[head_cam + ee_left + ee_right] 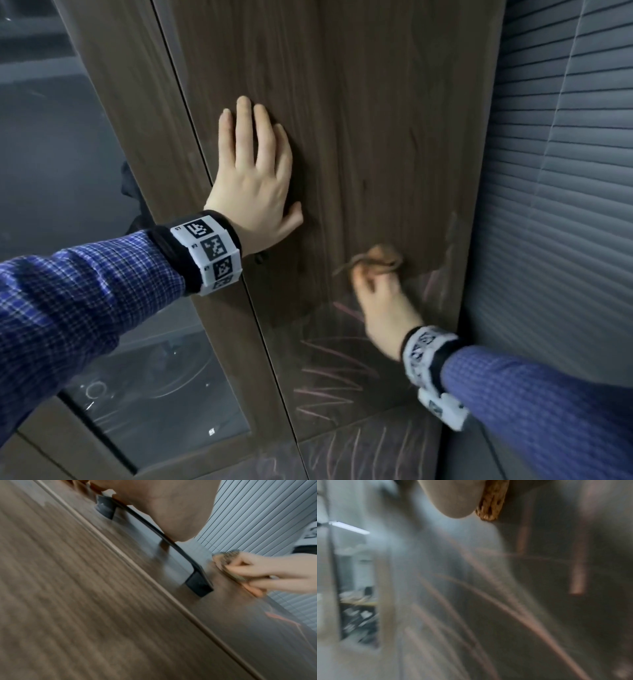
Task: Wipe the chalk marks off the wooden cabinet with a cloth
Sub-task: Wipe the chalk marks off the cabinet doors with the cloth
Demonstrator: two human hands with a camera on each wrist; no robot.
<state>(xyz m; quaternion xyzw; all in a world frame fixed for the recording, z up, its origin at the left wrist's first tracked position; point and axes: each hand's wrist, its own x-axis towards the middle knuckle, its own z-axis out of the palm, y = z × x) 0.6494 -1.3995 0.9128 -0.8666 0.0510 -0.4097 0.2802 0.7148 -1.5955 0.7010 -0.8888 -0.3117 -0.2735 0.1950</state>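
The dark wooden cabinet door [376,120] fills the middle of the head view. Pink chalk marks [329,359] cover its lower part, and more [442,281] run near its right edge. My left hand [255,171] lies flat on the door, fingers straight and pointing up. Lower right, my right hand [380,294] grips a small brown cloth [380,258] and presses it on the wood just above the marks; it is motion-blurred. The left wrist view shows the cloth [228,563] in the right hand's fingers [267,574]. The right wrist view shows the cloth [493,501] and blurred chalk lines [518,615].
A black door handle [171,545] sits under my left palm, close to the seam between doors. A glass-panelled door [102,240] stands at the left. Grey window blinds [565,171] hang right of the cabinet's edge. A lower panel [370,448] also carries chalk lines.
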